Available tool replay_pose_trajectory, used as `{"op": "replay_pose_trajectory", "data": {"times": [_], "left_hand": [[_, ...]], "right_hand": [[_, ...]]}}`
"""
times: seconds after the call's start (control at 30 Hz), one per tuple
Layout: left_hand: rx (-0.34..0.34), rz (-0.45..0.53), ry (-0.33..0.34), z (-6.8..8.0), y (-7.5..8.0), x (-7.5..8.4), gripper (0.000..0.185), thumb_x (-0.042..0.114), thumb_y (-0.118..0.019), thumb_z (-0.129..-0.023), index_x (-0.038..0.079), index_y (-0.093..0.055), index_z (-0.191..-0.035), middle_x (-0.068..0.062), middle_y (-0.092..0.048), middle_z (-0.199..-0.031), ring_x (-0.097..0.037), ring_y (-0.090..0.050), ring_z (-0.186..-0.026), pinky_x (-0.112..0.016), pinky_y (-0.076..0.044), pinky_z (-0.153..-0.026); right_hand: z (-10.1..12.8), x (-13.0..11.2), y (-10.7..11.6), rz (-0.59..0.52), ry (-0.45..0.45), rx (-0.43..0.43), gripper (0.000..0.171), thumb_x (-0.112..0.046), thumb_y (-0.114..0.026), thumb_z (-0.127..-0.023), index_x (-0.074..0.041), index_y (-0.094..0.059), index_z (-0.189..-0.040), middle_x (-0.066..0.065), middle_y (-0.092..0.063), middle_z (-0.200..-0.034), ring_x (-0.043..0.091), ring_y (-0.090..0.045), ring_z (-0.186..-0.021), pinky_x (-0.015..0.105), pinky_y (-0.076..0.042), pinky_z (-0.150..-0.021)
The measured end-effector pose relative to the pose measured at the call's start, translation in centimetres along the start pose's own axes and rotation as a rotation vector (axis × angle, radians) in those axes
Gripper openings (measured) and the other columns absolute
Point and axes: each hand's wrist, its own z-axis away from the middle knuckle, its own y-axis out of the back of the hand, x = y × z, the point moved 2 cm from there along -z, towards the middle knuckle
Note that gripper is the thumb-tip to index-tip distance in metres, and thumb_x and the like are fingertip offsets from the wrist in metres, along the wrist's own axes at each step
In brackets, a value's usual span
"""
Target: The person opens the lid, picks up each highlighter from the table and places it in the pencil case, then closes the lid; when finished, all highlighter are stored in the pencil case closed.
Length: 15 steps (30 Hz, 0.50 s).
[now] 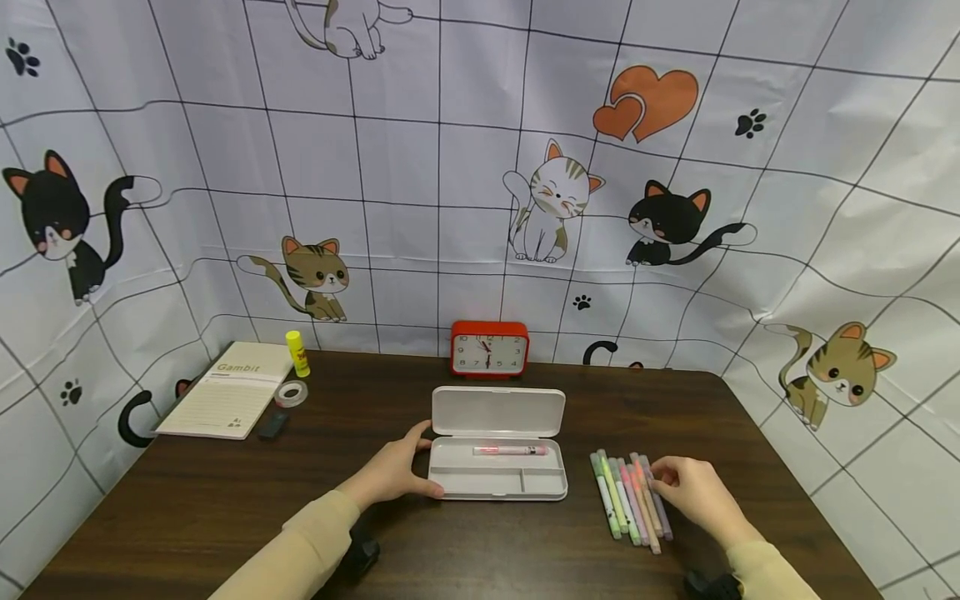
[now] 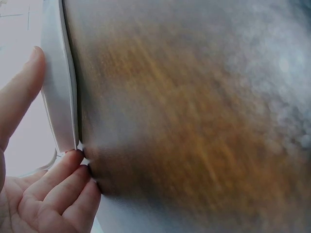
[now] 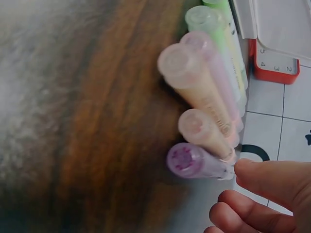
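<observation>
Left hand (image 1: 395, 475) fingers relaxed against pencil case (image 1: 498, 468), right hand (image 1: 693, 492) fingers — pinching purple marker (image 3: 200, 163)

White pencil case (image 1: 497, 414) holding pink pen (image 1: 510, 451); pastel green, pink, orange, purple markers (image 1: 630, 496); dark brown wood-grain table (image 1: 225, 500); red clock (image 1: 489, 348); white cat-print gridded backdrop (image 1: 420, 167).

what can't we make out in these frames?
- Clock time: head view, digits too small; right wrist view, case lid hides most of it.
- Pen print: head view, too small.
- Table grain: left wrist view, blurred.
- Right hand grip on markers: right wrist view, cut by frame edge.
</observation>
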Motion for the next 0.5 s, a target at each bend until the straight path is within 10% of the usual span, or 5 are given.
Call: {"op": "replay_pose_trajectory", "data": {"times": [0.5], "left_hand": [[-0.003,-0.001,0.006,0.0,0.03,0.13,0.109,0.031,-0.088,-0.065,-0.001,-0.025,-0.147,-0.018,-0.055,-0.133,-0.037,-0.046,-0.127,-0.054,-0.035,-0.103]], "right_hand": [[0.1,0.43,0.04,-0.011,-0.112,-0.023,0.019,-0.011,-0.074,-0.078,0.002,-0.069,-0.089,0.0,-0.059,-0.069,0.013,-0.05,-0.06,0.028,-0.041,-0.053]]}}
